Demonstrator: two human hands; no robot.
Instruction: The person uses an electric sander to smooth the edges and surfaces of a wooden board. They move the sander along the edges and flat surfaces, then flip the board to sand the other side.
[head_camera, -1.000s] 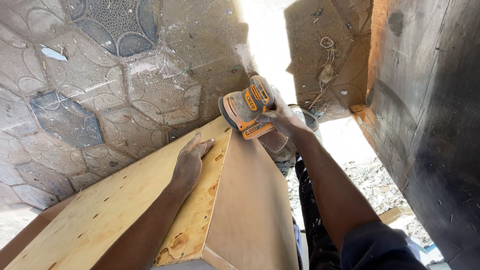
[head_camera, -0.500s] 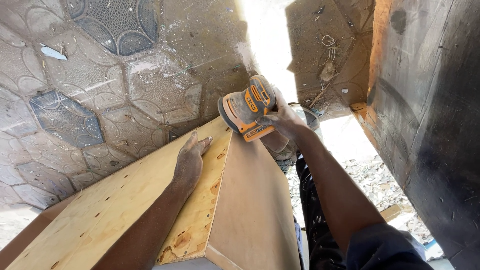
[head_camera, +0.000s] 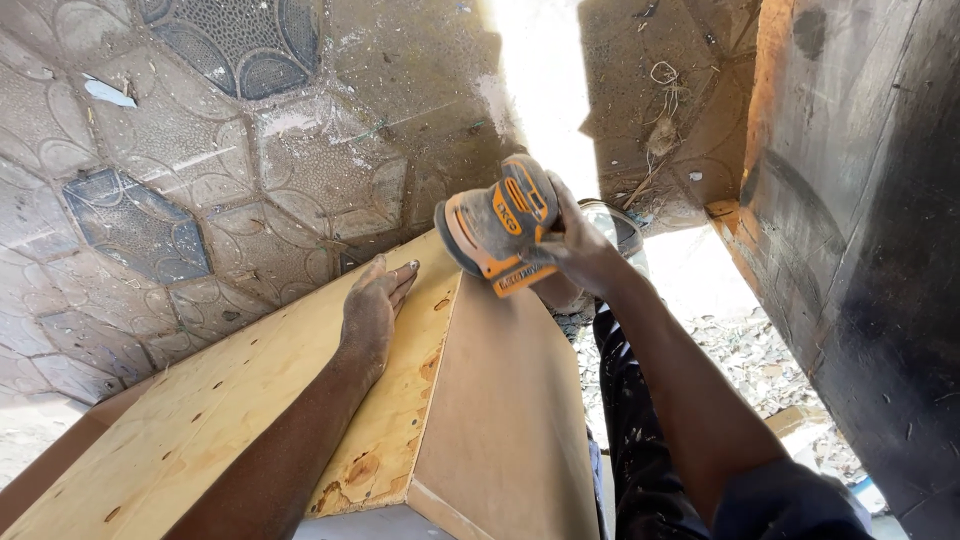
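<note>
My left hand (head_camera: 372, 310) lies flat, fingers together, on the top face of a pale plywood box (head_camera: 250, 400), near its far corner. An orange and grey hand sander (head_camera: 497, 226), dusty, is in the grip of my right hand (head_camera: 578, 250) just above and beyond that corner, tilted with its pad facing left and lifted off the wood. The box's brown side panel (head_camera: 505, 420) slopes down toward me on the right.
Patterned paving stones (head_camera: 200, 180) cover the ground on the left. A dark wooden wall or board (head_camera: 860, 230) stands at the right. A bright sunlit strip (head_camera: 545, 90) and gravel (head_camera: 740, 350) lie beyond the box. My leg in dark trousers (head_camera: 640, 420) is beside the box.
The sander has lifted slightly and tipped up off the box's far corner. My left hand has stayed on the plywood top.
</note>
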